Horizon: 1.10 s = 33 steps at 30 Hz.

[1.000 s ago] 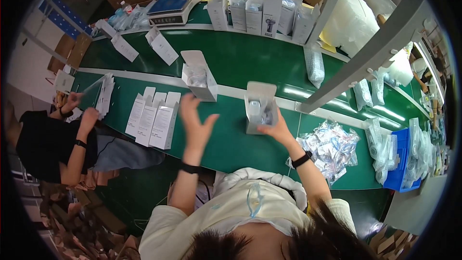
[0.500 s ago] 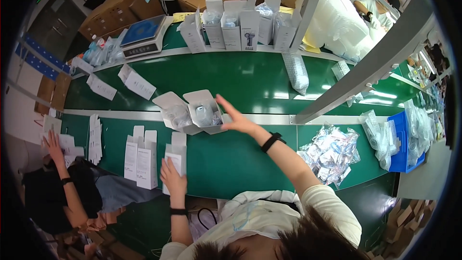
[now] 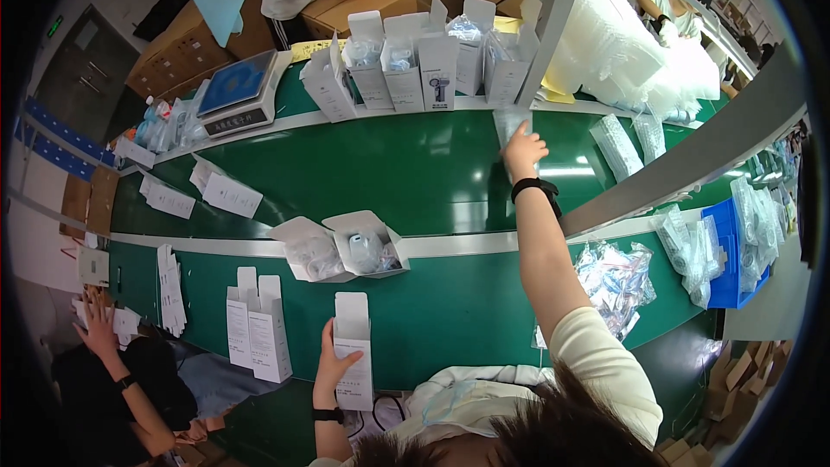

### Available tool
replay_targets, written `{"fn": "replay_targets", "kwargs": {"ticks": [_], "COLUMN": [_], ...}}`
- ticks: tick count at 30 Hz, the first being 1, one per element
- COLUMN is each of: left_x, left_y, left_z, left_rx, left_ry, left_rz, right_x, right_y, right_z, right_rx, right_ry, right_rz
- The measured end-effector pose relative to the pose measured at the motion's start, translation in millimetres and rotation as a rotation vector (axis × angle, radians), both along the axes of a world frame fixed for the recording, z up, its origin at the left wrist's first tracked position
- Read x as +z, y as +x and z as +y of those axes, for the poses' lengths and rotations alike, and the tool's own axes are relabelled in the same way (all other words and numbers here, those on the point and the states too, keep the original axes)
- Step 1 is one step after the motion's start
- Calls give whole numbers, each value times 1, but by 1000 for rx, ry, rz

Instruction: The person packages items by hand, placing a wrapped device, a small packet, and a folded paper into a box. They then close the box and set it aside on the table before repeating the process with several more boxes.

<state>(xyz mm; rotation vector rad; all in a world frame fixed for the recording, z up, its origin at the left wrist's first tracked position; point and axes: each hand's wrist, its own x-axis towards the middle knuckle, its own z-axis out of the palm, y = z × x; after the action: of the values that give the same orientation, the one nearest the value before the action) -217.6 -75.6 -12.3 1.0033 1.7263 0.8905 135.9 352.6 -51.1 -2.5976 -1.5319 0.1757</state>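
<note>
My left hand (image 3: 334, 363) grips an upright white carton (image 3: 355, 372) at the near table edge, thumb across its printed front. The carton's top flap stands up. Reaching far forward, my right hand (image 3: 524, 154) has its fingers curled on a bubble-wrapped package (image 3: 512, 119), which is partly hidden beneath it. Two open white cartons (image 3: 376, 257) with clear-bagged items inside lie tilted in front of me. Just left of my left hand stand two more white cartons (image 3: 270, 342) with raised flaps.
Filled white cartons (image 3: 402, 78) line the far ledge, beside a scale (image 3: 238, 95). A slanted metal post (image 3: 674, 177) rises right of my right arm. Small clear packets (image 3: 614, 281) and a blue bin (image 3: 735, 251) are at right. A co-worker's hand (image 3: 99, 329) touches papers at left.
My right hand has moved from beside the open cartons to the bubble-wrapped package farther forward. My left hand has shifted right with its carton. The view has tilted slightly.
</note>
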Motion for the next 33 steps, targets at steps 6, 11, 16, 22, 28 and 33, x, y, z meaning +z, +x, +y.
{"fn": "replay_targets", "kwargs": {"ticks": [6,11,16,22,28,33], "left_x": [69,93,96,64,32,26], "left_y": [45,77,144,201,222,230], "left_z": [18,46,88,101,97,96], "left_rx": [48,-339,-367,-332,-198,-60], "left_ry": [53,290,531,716,825,926], "left_rz": [-246,149,233,289,149,169], "right_x": [16,82,114,169,194,135], "right_y": [-40,-42,24,44,3,-27], "right_z": [-51,-147,-218,-269,-284,-292], "right_rx": [215,238,36,117,216,586], "right_ry": [-108,232,195,575,957,1174], "right_rz": [394,1672,2507,2283,1894,842]}}
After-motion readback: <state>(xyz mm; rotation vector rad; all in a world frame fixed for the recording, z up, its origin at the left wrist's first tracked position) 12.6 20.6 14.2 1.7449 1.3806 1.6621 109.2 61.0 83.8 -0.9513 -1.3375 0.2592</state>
